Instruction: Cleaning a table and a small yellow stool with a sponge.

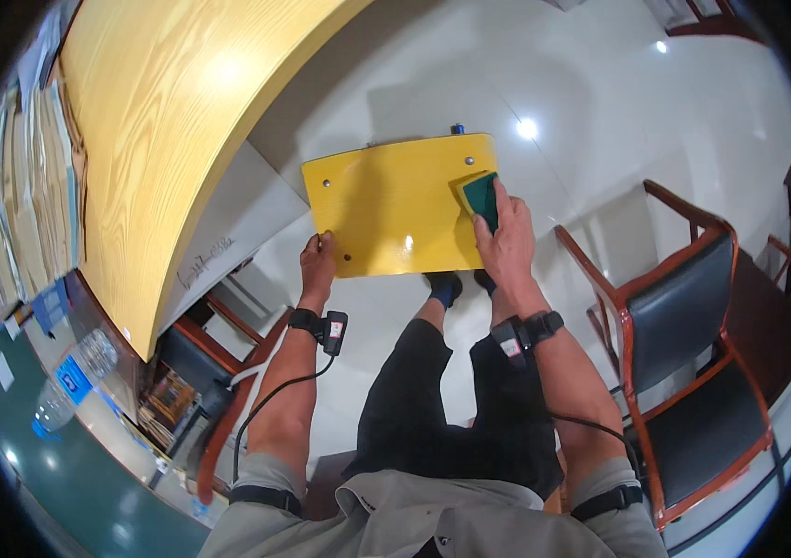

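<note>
In front of me is a yellow board (395, 209) with metal bolts near its corners, perhaps a small stool's or table's top; what bears it is mostly hidden. My left hand (317, 261) grips its lower left edge, thumb on the top face. A yellow sponge with a green scouring side (483, 199) is held in my right hand (507, 240), its yellow side against the board's right part. Dark marks and bright reflections show on the board. A small blue item (457, 129) sticks out beyond the far edge.
A curved wooden desk (179, 125) rises on the left, with stacked papers (36, 188) beside it. A plastic bottle (74, 380) lies on a green-topped surface (81, 481). Wooden armchairs with black padding stand at the right (682, 307) and lower left (210, 411). Cables run along both my arms.
</note>
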{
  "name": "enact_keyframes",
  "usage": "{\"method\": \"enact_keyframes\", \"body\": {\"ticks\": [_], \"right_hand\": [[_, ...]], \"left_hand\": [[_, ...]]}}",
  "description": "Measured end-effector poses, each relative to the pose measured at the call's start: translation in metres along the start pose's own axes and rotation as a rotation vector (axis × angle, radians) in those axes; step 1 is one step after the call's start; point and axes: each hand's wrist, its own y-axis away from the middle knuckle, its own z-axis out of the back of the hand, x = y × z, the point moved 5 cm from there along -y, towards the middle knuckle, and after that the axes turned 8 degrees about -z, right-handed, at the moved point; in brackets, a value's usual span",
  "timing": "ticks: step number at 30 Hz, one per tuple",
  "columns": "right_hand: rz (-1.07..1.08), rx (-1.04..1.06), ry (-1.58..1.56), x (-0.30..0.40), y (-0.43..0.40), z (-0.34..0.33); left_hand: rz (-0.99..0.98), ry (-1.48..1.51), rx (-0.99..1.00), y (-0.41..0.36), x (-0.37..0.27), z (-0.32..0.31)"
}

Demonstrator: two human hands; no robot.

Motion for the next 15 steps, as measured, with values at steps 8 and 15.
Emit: {"method": "enact_keyframes", "body": {"ticks": [8, 15], "right_hand": [[0.175, 0.019, 0.394, 0.015, -0.051, -0.024], [0.361, -0.032, 0.326, 0.063, -0.033, -0.087]], "left_hand": [[0.229, 0.092, -0.044, 0.065, 0.004, -0.030], [0.345, 0.285, -0.049, 0.107, 0.034, -0.063]]}}
